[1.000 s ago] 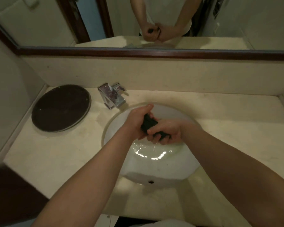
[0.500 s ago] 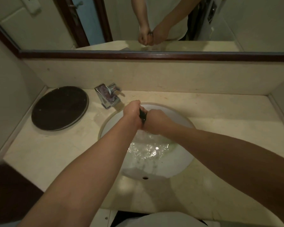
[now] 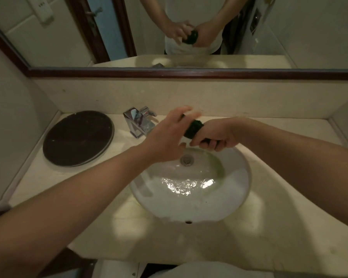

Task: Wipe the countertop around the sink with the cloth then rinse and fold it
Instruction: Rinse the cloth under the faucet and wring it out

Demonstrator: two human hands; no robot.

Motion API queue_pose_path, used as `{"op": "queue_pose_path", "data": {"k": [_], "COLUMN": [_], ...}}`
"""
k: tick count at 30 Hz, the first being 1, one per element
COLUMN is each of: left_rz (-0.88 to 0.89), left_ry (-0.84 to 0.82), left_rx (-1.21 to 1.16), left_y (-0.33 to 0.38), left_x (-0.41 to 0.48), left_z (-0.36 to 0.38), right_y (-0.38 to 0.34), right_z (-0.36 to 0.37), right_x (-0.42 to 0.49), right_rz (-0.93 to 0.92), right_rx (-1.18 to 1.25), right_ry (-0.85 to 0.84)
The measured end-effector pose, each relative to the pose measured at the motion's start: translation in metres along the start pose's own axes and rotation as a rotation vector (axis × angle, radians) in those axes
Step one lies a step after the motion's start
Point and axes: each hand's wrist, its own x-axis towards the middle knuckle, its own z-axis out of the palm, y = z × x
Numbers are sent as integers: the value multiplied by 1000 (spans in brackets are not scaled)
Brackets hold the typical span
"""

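Observation:
A dark green cloth (image 3: 193,128), wrung into a tight roll, sticks out of my right hand (image 3: 217,137), which is clenched around it above the back rim of the white sink (image 3: 237,189). My left hand (image 3: 169,135) is just left of the roll with fingers spread and blurred, touching or just off the cloth's end. Water pools in the basin around the drain (image 3: 186,159). The beige countertop (image 3: 289,207) surrounds the sink.
A chrome faucet (image 3: 139,123) stands behind the sink at the left. A dark round tray (image 3: 77,138) lies on the counter's left end. A wood-framed mirror (image 3: 189,74) above the backsplash reflects both hands. Walls close in both sides.
Both hands were clenched together on the cloth, twisting it over the basin. Now they are raised toward the back rim and my left hand has opened and come off the roll.

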Motion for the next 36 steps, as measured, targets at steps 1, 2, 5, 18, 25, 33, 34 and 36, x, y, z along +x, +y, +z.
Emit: {"op": "queue_pose_path", "data": {"k": [1,2,5,18,25,33,34,36], "left_rz": [157,268,347,-59,-357,-673,-705,-765], "left_ry": [27,76,163,-521,-635,-506,-473,-416], "left_rx": [145,247,359,644,511,20,-65,-178], "left_y": [-2,-4,-11,8,5,-12,-14,-12], "left_x": [2,6,15,48,52,36,31,24], "left_z": [1,2,2,-20,-21,5,9,15], "right_y": [-4,-8,-18,-8,-9,-11,-12,-11], "right_z": [1,2,6,43,40,26,26,25], "right_x": [-4,-8,-16,21,39,49,48,46], "right_rz": [-16,-30,-46,-126,-261,-308,-321,-366], "right_rx": [-19,-31,-5,-247,-571,-1021,-1094,-1212], "right_ry": [-60,-110,-189,554,697,728,717,691]}}
